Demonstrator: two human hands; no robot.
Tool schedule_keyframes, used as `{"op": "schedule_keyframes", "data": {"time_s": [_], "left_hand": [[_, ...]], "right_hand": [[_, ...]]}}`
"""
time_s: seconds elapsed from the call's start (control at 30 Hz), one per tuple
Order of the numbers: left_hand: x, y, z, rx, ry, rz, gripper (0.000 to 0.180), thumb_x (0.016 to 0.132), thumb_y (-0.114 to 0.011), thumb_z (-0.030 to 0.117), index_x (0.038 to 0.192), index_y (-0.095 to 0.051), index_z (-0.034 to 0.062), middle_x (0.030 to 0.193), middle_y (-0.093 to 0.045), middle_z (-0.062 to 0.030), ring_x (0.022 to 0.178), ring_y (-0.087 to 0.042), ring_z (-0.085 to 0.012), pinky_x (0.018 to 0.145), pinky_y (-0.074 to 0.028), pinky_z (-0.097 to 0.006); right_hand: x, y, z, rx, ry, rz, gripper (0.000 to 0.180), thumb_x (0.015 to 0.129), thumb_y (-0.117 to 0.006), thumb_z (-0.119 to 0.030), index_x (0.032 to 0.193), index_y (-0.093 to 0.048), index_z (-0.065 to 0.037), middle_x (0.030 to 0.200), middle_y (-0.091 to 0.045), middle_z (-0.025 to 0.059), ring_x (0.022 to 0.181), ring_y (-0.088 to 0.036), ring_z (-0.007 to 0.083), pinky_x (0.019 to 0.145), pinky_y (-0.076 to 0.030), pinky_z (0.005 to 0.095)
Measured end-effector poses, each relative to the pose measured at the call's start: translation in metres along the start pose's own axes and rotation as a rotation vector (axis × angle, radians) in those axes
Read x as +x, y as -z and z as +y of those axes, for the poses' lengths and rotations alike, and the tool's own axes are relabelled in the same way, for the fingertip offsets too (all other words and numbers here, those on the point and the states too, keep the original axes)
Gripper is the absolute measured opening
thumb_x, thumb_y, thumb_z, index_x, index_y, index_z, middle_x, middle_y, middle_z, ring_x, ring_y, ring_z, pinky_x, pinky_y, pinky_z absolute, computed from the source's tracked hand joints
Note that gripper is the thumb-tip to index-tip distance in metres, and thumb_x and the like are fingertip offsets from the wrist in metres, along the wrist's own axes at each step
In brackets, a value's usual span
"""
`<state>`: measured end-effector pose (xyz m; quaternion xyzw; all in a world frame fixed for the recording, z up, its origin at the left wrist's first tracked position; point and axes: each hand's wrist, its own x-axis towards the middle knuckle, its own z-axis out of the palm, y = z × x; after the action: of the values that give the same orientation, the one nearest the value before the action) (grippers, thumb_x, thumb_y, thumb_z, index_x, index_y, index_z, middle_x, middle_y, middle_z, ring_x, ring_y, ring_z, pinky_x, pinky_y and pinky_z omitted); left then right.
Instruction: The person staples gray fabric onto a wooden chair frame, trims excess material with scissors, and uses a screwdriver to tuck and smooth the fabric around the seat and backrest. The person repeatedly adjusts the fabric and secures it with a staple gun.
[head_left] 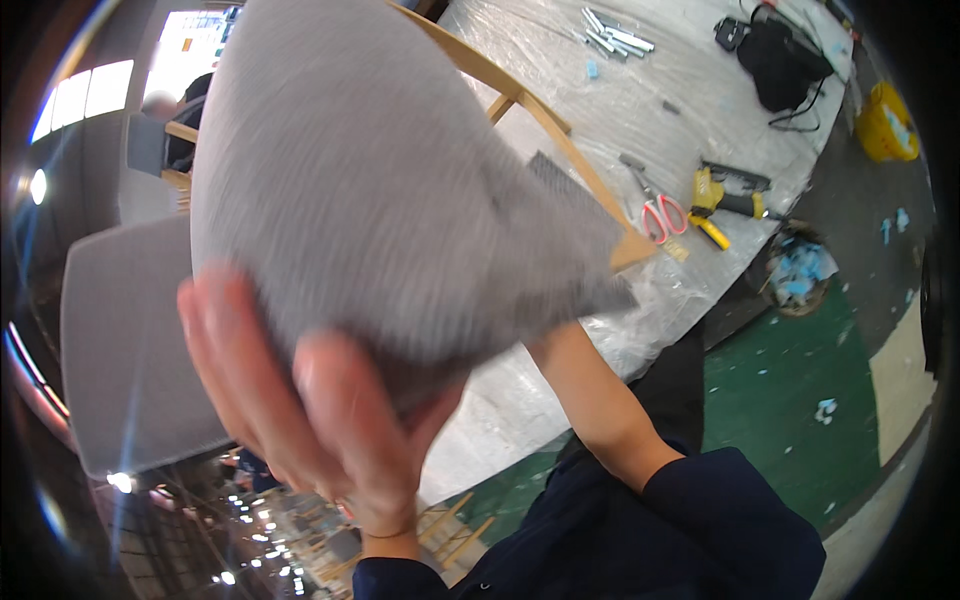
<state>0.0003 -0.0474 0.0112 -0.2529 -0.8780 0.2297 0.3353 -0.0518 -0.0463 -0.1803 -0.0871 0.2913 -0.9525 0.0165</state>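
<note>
A large grey fabric-covered chair cushion [370, 180] is raised close before me, its lower right corner drawn to a point. My left hand [330, 400] grips its lower left edge, fingers on the outer face and thumb nearer me; the hand is blurred by motion. My right forearm [605, 410] reaches up behind the cushion's right corner, which hides that hand and its fingers. Behind the cushion, a light wooden frame [550, 125] lies on the table; whether the two are joined, I cannot tell.
Red-handled scissors [662, 215], a yellow-and-black staple gun [740, 198] and silver metal strips [612, 38] lie on the plastic-covered table [640, 310]. Right of it stand a scrap-filled bin [798, 272] and a yellow bucket [885, 125]. Another grey padded panel [140, 340] is at left; a person [190, 110] sits beyond.
</note>
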Motion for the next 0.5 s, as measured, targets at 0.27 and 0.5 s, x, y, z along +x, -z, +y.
{"op": "schedule_keyframes", "data": {"time_s": [0.27, 0.5], "left_hand": [[0.018, -0.043, -0.058, 0.101, -0.038, 0.359, 0.092, 0.050, -0.091, 0.019, 0.137, -0.061, 0.0208, 0.136, -0.064, -0.0051, 0.125, -0.059, -0.0320, 0.104, -0.050, -0.047], [0.044, -0.088, -0.108, 0.311, -0.080, 0.633, 0.052, 0.073, -0.076, 0.022, 0.124, -0.067, 0.0175, 0.118, -0.068, -0.0061, 0.097, -0.064, -0.0293, 0.076, -0.053, -0.041]], "right_hand": [[-0.063, 0.085, -0.046, -0.158, -0.532, -0.322, 0.034, 0.100, -0.062, -0.029, 0.096, -0.068, 0.004, 0.096, -0.068, 0.0115, 0.089, -0.064, 0.0212, 0.088, -0.050, 0.0370], [-0.121, 0.282, -0.073, -0.172, -0.533, 0.541, 0.027, 0.098, -0.061, -0.025, 0.108, -0.063, 0.000, 0.096, -0.066, 0.0091, 0.092, -0.065, 0.0223, 0.086, -0.055, 0.0389]]}}
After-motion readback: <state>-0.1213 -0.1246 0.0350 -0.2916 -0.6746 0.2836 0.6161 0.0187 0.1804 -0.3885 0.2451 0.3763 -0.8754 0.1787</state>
